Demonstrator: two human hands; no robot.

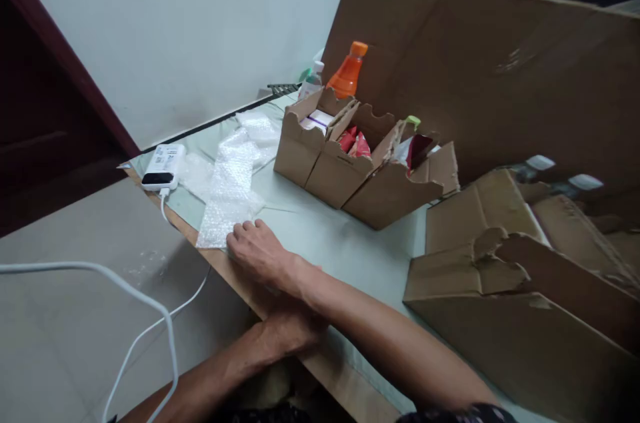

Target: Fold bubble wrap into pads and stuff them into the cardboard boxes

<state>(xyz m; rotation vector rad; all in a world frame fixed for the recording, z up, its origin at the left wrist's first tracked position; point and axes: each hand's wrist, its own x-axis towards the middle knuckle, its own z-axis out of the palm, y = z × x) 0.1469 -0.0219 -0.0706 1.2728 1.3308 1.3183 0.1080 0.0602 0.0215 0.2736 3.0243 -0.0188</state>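
My right hand (256, 251) lies at the table's near edge, fingers curled inward and back of the hand up. It touches the near corner of a crumpled strip of bubble wrap (233, 173); whether anything is inside its fingers is hidden. Crossed beneath my right forearm is my left hand (299, 330), close to the wooden table edge, its fingers out of sight. Beyond the hands stands a row of cut cardboard bins (330, 173). One holds a white box (317, 120), another red packets (355, 142).
A white device (164, 166) with a cable (165, 203) sits at the table's left corner. An orange bottle (347, 73) and a clear bottle (311, 81) stand behind the bins. More cardboard boxes (450, 290) fill the right side, before a tall cardboard panel (475, 70).
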